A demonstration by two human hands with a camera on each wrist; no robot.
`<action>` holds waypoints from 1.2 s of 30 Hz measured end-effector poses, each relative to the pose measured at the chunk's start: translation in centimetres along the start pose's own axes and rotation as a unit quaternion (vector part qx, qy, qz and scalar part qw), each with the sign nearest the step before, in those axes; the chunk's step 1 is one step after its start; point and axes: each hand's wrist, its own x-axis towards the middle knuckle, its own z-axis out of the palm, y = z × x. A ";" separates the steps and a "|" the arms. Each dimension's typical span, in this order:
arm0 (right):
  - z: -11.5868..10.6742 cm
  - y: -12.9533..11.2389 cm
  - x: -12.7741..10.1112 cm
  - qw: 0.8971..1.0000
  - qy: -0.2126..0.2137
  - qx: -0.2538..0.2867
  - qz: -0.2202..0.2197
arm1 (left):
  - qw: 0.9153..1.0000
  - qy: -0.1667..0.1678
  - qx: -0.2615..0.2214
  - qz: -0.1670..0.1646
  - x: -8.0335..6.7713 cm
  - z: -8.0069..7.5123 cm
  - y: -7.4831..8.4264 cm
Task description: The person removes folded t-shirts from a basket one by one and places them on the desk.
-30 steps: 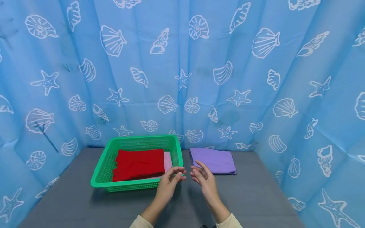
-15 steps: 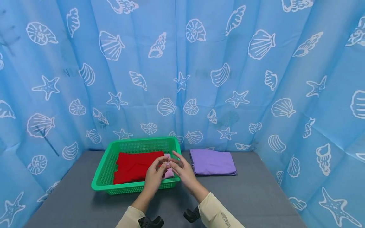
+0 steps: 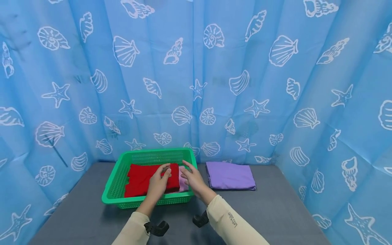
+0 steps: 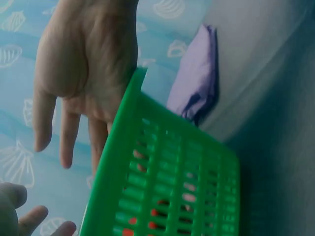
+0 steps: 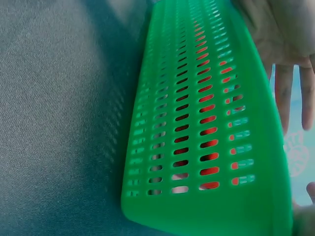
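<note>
I'm hovering both relaxed, empty hands, left hand (image 3: 158,183) and right hand (image 3: 193,180), over the red cloth (image 3: 139,180) in the green basket (image 3: 116,199); the purple cloth (image 3: 229,175) is waiting outside on the table, unpacked.

A folded lilac-purple cloth (image 3: 230,175) lies flat near the back edge of the grey felt-covered table (image 3: 269,211), right of its middle and close to the back wall. A light-blue curtain printed with white seashells and starfish (image 3: 214,78) hangs round the table's back, left and right edges, its folds reaching down to the tabletop.
</note>
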 end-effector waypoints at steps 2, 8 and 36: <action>0.0 0.1 0.2 1.000 -0.006 0.007 0.010 | 1.000 -0.002 0.008 -0.007 0.3 -0.4 -0.4; 0.0 0.2 0.8 0.999 -0.025 0.022 0.028 | 0.998 0.003 0.051 -0.021 1.1 -2.2 -1.7; 1.3 1.5 3.2 0.994 -0.010 -0.021 0.107 | 0.971 -0.070 0.191 -0.129 3.4 -10.5 -6.3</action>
